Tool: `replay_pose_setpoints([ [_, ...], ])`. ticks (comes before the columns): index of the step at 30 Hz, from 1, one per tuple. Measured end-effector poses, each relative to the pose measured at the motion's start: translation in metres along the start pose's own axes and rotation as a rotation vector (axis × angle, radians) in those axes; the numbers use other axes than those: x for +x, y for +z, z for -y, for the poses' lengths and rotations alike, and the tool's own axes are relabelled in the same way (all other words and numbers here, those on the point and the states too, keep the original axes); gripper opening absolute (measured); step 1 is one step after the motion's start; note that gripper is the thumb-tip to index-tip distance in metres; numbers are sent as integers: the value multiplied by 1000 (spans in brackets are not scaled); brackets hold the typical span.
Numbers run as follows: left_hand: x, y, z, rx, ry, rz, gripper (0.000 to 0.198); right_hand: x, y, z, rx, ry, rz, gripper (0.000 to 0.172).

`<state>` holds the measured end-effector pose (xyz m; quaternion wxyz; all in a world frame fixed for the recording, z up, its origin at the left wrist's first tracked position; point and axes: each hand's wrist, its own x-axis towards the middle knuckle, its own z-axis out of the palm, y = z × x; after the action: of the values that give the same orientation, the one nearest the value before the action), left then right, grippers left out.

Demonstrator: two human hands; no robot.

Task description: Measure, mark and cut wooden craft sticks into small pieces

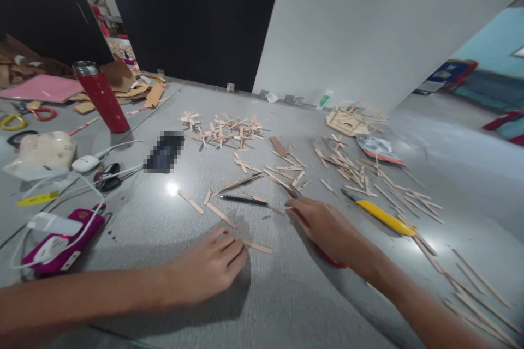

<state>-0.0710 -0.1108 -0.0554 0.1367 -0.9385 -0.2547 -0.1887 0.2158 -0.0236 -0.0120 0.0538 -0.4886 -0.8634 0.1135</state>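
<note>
My left hand (pixel 216 260) is low over the grey table, its fingers curled. A flat wooden craft stick (pixel 258 246) juts out past its fingers; whether they grip it is hidden. My right hand (pixel 323 223) has its thumb and fingers pressed together near small pieces of wood. Beneath it lies a tool with a red handle (pixel 336 263) and dark metal tip (pixel 293 192); what the fingertips hold is too small to make out. Between the hands and the stick pile, a black craft knife (pixel 243 200) points its blade toward my right hand.
A yellow cutter (pixel 385 218) and many loose sticks (pixel 352 166) lie to the right. Star-shaped stick pieces (pixel 229 130) and a wooden frame (pixel 354 120) stand farther back. To the left are a red flask (pixel 104 98), a phone (pixel 164 151) and a purple case (pixel 65 240) with cables.
</note>
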Motion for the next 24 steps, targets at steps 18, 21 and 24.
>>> replay_pose_setpoints([
  [18,-3,9,0,115,-7,-158,31,53,27,32,-227,-252,63,43],
  [21,-4,9,-2,121,-23,-167,28,48,19,21,-165,-278,86,32],
  [24,-5,7,-2,111,-14,-181,23,36,8,14,-45,-204,-35,27],
])
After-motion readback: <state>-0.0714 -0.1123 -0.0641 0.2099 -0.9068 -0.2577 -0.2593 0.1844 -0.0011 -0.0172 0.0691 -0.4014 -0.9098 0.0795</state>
